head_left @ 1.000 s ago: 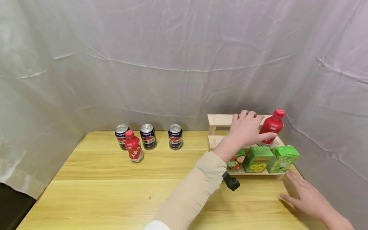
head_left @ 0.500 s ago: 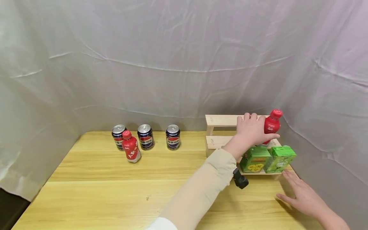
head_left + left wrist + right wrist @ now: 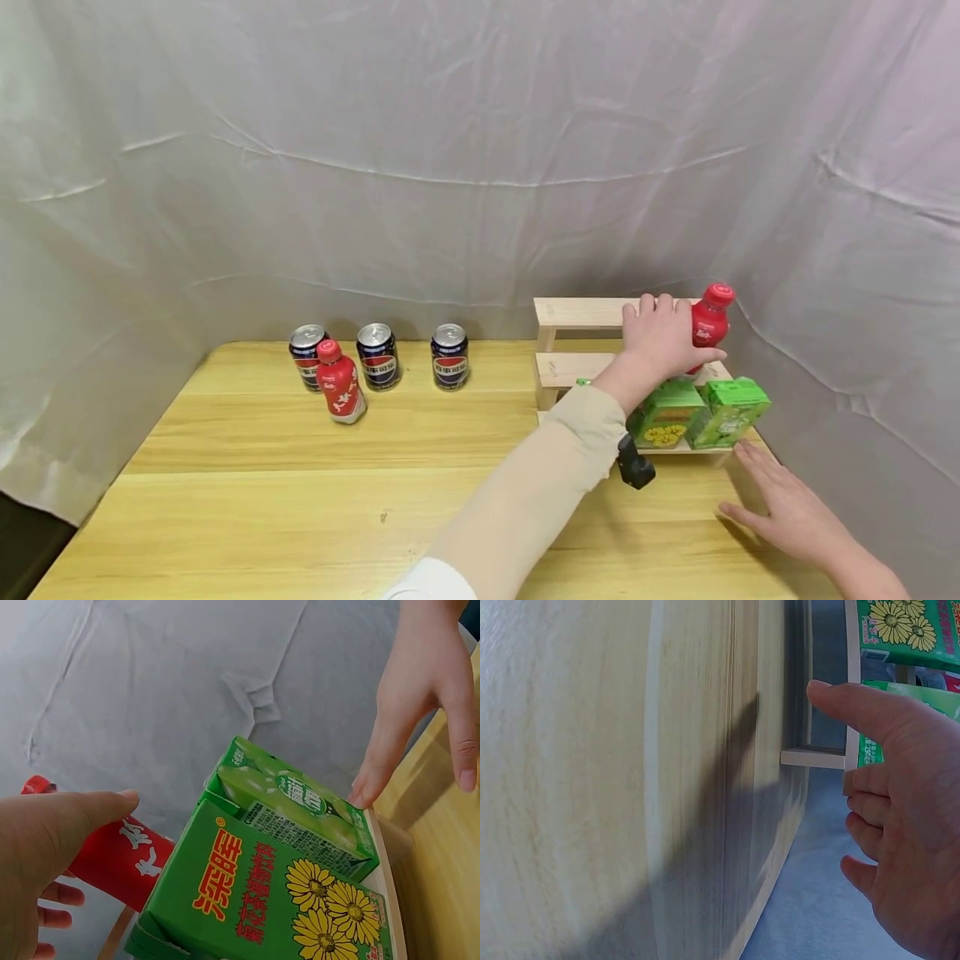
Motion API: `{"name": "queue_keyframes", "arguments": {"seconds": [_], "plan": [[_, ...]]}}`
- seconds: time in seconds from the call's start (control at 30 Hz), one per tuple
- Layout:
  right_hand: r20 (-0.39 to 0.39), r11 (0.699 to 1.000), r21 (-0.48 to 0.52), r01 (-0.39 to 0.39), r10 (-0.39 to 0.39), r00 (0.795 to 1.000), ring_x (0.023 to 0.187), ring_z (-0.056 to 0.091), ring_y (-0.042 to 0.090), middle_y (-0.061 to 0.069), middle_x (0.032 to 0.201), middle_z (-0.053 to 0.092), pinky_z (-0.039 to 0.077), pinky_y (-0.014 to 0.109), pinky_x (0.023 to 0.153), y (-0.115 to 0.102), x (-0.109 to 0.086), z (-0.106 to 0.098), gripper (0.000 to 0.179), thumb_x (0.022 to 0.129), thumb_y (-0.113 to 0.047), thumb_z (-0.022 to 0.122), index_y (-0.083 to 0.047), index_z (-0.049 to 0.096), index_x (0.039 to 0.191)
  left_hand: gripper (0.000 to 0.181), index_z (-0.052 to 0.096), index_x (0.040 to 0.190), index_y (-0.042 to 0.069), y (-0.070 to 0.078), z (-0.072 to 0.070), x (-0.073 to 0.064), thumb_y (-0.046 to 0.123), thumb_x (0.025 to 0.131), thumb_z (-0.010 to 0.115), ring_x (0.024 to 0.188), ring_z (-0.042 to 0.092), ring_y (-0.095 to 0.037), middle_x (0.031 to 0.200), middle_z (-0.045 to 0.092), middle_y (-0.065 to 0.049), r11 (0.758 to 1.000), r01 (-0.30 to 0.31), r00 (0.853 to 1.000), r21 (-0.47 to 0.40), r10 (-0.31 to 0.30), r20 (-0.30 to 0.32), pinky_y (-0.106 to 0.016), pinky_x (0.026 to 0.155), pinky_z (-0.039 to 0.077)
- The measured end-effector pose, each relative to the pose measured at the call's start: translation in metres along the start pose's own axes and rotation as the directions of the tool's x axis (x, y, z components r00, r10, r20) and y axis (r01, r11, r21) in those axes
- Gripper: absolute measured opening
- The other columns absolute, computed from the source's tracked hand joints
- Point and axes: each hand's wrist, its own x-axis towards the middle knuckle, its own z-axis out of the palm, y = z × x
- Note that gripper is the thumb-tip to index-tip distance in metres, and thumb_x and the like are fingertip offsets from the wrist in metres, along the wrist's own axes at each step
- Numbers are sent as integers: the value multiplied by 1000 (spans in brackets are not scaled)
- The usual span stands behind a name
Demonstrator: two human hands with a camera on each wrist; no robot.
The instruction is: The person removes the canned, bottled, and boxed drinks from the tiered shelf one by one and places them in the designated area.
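My left hand [image 3: 660, 337] is at the left side of a red drink bottle [image 3: 708, 323], which stands on the middle step of a wooden tiered rack [image 3: 573, 367]. In the left wrist view the straight thumb lies across the front of the bottle, with the other fingers spread apart on the hand's far side. On the lowest step are a green chrysanthemum tea carton [image 3: 663, 421] and a lighter green juice carton [image 3: 727, 417]; the left forearm covers most of a third carton. Fingers extended, my right hand [image 3: 798, 512] has its tips at the rack's front right corner.
Left of the rack, a second red bottle [image 3: 341, 387] stands before several things: one Pepsi can [image 3: 306, 358], a middle can [image 3: 378, 358] and a third can [image 3: 450, 358]. A grey cloth [image 3: 450, 167] hangs behind and beside the wooden table [image 3: 300, 517].
The left hand has moved right, closer to the red bottle on the rack, and covers more of it. The head view has shifted slightly. The right hand stays at the rack's corner.
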Motion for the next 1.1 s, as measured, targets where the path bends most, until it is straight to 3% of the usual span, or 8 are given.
{"name": "queue_keyframes", "arguments": {"seconds": [0.13,0.37,0.83,0.97,1.1], "plan": [[-15,1000,-9,8,-8,1000,148,-8,4,32,152,30,-18,5,103,0,-1,-1,92,84,-40,73,8,28,148,72,46,124,38,0,0,1,83,69,57,106,41,-6,114,53,17,1000,3,1000,-15,-3,-7,-29,88,36],[-24,1000,-15,14,-14,1000,149,-5,9,32,152,31,-17,5,104,0,-1,-1,92,83,-40,74,9,29,148,69,46,125,41,-1,0,5,82,70,58,109,40,-7,114,52,17,999,6,1000,-33,-6,1,-30,90,36],[-38,1000,-12,26,-27,999,146,-9,-1,32,152,30,-17,7,105,1,0,-1,92,83,-39,74,8,29,148,66,51,121,38,-5,-3,7,80,71,59,107,42,-5,115,56,20,998,-55,998,-33,54,-30,-29,90,36],[-22,1000,1,16,-16,1000,152,-2,17,31,153,29,-18,7,105,1,1,-2,91,84,-39,73,8,28,149,66,52,120,39,-6,-4,7,81,71,59,106,43,-4,112,56,20,998,-60,997,-31,59,-39,-29,89,35],[-1,1000,11,0,0,1000,150,14,37,31,153,28,-19,8,105,1,1,-3,90,85,-40,72,8,28,149,65,50,120,40,-5,-5,6,81,70,60,104,43,-3,111,55,21,997,-65,997,-39,63,-43,-29,89,34]]}}
